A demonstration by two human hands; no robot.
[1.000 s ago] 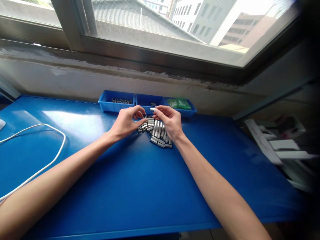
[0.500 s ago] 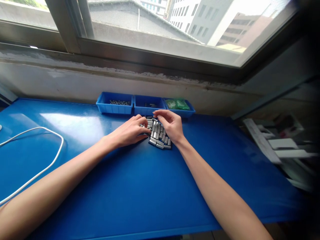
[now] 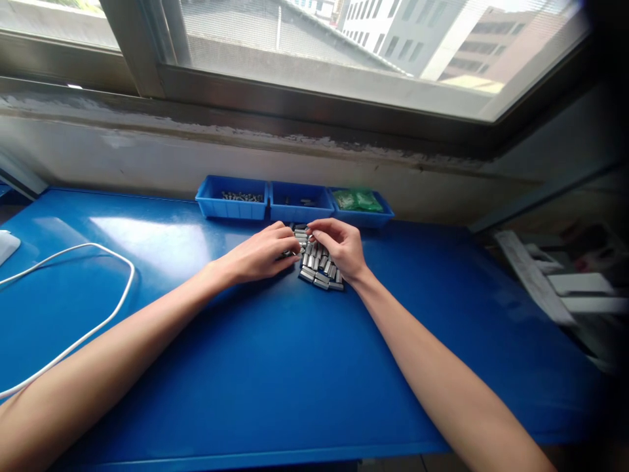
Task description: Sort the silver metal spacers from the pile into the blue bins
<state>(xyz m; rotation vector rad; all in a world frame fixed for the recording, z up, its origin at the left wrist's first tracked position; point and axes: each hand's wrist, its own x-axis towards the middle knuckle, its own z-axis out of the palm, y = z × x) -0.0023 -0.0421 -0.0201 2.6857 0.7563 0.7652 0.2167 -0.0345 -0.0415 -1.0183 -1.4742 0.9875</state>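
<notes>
A cluster of short silver metal bars [image 3: 322,265] lies in rough rows on the blue table, near its back edge. My left hand [image 3: 263,254] rests at the left side of the cluster, its fingers curved and the thumb apart from them. Some bars by its fingertips are partly covered. On the other side, my right hand [image 3: 343,244] reaches over the upper part of the cluster with thumb and forefinger brought together. Whatever lies between those fingertips is too small to make out. The right hand hides part of the bars beneath.
Behind the bars stand a blue bin [image 3: 230,208] of small metal parts, a middle bin [image 3: 299,212] with a few pieces, and a right bin [image 3: 371,218] holding green plastic bags [image 3: 358,200]. A white cable [image 3: 115,305] curves across the left of the table [image 3: 275,387].
The view has shifted slightly, so the table and bins sit a little farther right. Both hands stay at the cluster; the left thumb and fingers look closer together.
</notes>
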